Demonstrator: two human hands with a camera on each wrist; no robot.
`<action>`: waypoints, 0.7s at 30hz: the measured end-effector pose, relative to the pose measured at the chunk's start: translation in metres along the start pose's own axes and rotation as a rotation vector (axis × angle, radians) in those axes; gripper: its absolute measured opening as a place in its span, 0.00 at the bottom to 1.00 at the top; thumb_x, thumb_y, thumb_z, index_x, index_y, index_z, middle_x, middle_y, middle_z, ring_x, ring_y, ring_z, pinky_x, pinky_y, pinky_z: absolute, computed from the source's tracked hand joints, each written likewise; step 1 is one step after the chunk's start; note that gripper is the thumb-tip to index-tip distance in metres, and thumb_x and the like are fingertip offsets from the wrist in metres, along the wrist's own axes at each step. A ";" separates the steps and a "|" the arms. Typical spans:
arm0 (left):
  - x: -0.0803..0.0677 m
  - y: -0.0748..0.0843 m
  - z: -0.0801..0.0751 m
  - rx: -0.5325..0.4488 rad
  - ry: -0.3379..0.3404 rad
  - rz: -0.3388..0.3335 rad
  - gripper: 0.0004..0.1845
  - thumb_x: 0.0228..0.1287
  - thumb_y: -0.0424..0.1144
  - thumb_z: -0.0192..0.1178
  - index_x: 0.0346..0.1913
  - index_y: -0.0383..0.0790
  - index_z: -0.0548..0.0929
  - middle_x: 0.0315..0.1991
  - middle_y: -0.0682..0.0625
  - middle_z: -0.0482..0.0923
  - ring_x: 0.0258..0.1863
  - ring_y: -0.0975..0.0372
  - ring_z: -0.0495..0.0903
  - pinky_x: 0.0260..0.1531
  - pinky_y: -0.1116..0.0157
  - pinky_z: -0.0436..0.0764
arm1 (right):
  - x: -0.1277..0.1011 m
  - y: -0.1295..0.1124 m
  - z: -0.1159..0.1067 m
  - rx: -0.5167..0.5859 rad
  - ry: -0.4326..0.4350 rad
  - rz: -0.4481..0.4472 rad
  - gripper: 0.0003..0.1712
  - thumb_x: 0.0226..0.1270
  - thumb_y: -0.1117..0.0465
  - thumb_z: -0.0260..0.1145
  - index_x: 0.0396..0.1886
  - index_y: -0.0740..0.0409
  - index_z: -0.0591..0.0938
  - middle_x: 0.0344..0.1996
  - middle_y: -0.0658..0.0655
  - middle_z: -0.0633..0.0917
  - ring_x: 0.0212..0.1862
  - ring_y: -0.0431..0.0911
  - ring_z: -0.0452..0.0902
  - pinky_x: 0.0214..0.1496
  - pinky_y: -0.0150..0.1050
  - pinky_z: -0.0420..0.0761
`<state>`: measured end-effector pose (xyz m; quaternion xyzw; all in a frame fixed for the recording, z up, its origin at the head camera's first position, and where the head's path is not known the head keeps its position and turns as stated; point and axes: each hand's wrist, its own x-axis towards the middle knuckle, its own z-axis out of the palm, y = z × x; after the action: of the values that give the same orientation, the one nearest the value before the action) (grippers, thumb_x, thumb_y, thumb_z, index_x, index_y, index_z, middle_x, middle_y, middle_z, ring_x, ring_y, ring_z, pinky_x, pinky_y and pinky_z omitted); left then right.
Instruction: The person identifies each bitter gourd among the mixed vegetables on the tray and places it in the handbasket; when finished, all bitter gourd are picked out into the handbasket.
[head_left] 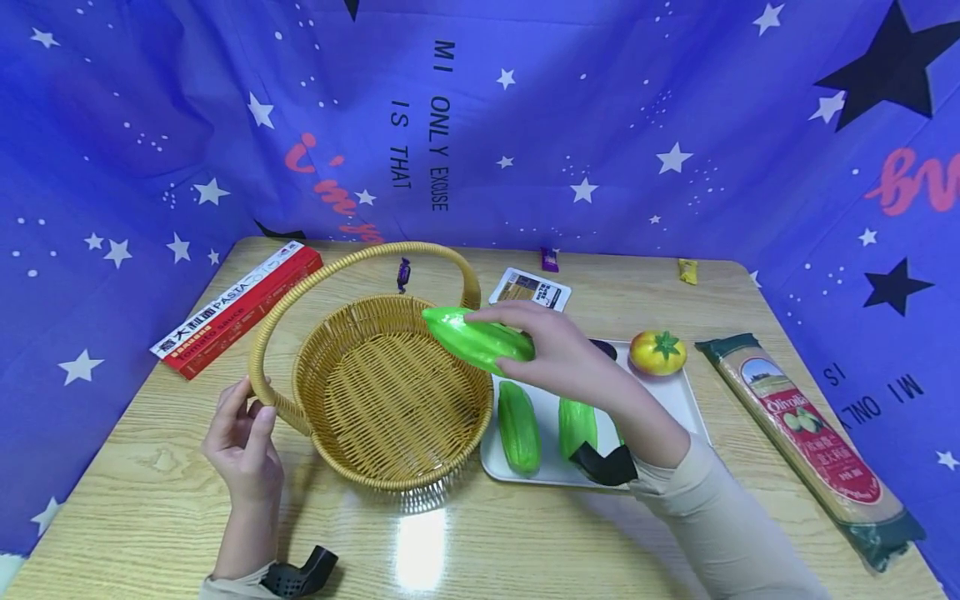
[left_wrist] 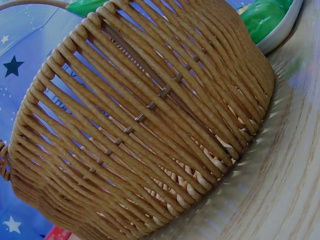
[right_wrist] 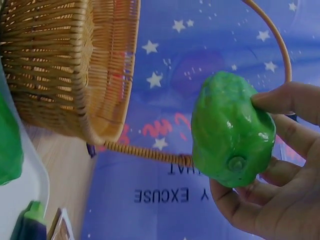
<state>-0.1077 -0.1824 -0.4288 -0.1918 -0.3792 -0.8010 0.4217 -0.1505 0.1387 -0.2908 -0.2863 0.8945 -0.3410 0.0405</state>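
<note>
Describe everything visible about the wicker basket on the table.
The round tan wicker basket is woven from shiny cane strands, with open slatted sides, a tight woven bottom and one arched hoop handle. It stands upright and empty on the light wooden table, beside the white tray. The left hand holds the handle's base at the rim. The right hand holds a glossy green gourd over its rim.

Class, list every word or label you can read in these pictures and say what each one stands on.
"MI ONLY EXCUSE" and "IS THAT": blue star backdrop, behind the basket.
"MI" and "IS", with "ONLY" below: same backdrop, lower right.
"PASTA" and "Tomato sauce": red and white box.
"Olivoila": label of the spaghetti pack; its smaller print is too small to read.
Small card and candy wrappers: unreadable.
</note>
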 end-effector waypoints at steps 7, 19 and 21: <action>-0.001 0.000 -0.001 0.007 0.005 -0.002 0.19 0.48 0.14 0.56 0.47 0.19 0.78 0.39 0.39 0.81 0.41 0.55 0.79 0.42 0.69 0.82 | 0.023 -0.009 0.008 -0.015 -0.147 -0.114 0.30 0.57 0.66 0.65 0.60 0.44 0.76 0.60 0.53 0.76 0.58 0.47 0.73 0.52 0.42 0.77; 0.001 -0.001 -0.001 0.019 0.009 0.000 0.18 0.48 0.16 0.58 0.47 0.20 0.78 0.39 0.39 0.82 0.41 0.56 0.80 0.40 0.69 0.82 | 0.064 -0.017 0.023 -0.069 -0.496 -0.285 0.32 0.58 0.68 0.61 0.62 0.41 0.74 0.61 0.47 0.76 0.55 0.41 0.71 0.52 0.34 0.76; 0.001 -0.001 -0.001 0.021 0.011 0.000 0.18 0.48 0.16 0.59 0.47 0.20 0.79 0.39 0.39 0.82 0.41 0.56 0.80 0.39 0.70 0.82 | 0.071 -0.017 0.029 -0.064 -0.562 -0.315 0.32 0.58 0.69 0.61 0.62 0.43 0.74 0.60 0.49 0.76 0.55 0.42 0.71 0.52 0.34 0.76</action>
<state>-0.1089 -0.1833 -0.4298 -0.1831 -0.3854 -0.7978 0.4259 -0.1931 0.0732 -0.2933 -0.5055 0.8031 -0.2222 0.2237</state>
